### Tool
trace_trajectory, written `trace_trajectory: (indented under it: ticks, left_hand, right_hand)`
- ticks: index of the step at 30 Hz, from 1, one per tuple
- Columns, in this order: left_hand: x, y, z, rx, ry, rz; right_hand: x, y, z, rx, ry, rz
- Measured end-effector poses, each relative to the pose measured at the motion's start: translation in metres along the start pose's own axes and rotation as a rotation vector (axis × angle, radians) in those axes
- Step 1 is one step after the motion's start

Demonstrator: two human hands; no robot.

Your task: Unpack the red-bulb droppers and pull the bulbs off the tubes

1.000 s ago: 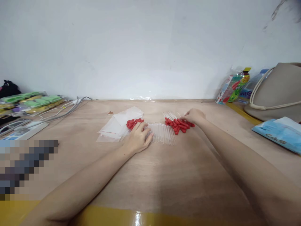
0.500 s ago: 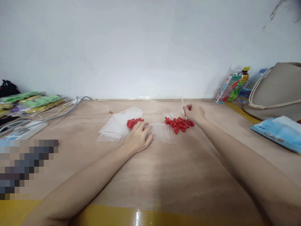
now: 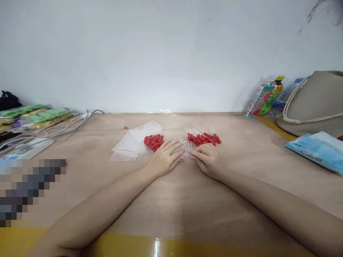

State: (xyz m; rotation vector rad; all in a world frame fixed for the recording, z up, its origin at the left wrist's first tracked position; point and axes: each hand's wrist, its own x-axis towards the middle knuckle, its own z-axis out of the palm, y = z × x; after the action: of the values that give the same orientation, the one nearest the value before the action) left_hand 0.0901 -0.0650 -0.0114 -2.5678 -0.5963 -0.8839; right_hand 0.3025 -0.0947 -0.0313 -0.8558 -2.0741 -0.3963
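Observation:
A row of thin clear tubes lies side by side on the table between my hands. My left hand rests over their left part, fingers and thumb brought together; what is between the fingertips is hidden. From the right, my right hand meets it, thumb and fingers pinched at what looks like one clear tube lying crosswise, its far end toward my left fingertips. Loose red rubber bulbs are heaped beside my left hand. Behind my right hand lie droppers with red bulbs, their clear tubes pointing toward the wall.
Clear zip bags lie left of the red bulbs. Farther left are a power strip with cables and packets of green and yellow items. On the right stand bottles, a beige bag and a blue tissue pack.
My right hand has let go of a dropper at the right pile and come left and nearer to the tubes. My left hand has shifted slightly right, uncovering more loose red bulbs.

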Motion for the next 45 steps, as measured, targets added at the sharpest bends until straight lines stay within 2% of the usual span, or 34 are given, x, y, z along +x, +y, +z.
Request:
trace_trajectory:
  ticks: [5, 13, 18, 32, 35, 39, 45]
  left_hand:
    - [0.001, 0.001, 0.001, -0.037, 0.037, 0.064]
    - [-0.001, 0.004, -0.002, -0.069, 0.009, 0.116]
    - [-0.004, 0.004, -0.001, -0.106, 0.033, 0.127]
    - [-0.010, 0.002, -0.004, -0.210, -0.011, 0.077]
    - [-0.012, -0.001, -0.005, -0.214, 0.013, 0.058]
    - [-0.016, -0.009, -0.006, -0.180, 0.075, -0.030]
    - [-0.017, -0.017, 0.007, -0.094, 0.141, -0.231]
  right_hand:
    - [0.001, -0.002, 0.002, -0.039, -0.028, -0.038]
    - [0.001, -0.001, -0.005, 0.035, -0.091, -0.158]
    - [-0.001, -0.003, -0.005, 0.046, -0.076, -0.177]
    - [-0.003, 0.000, -0.013, 0.009, -0.033, -0.253]
    - [-0.006, 0.005, -0.017, 0.012, -0.024, -0.257]
    - [-0.007, 0.018, -0.024, -0.007, 0.047, -0.119]
    - [-0.003, 0.051, -0.030, -0.030, 0.139, 0.378]
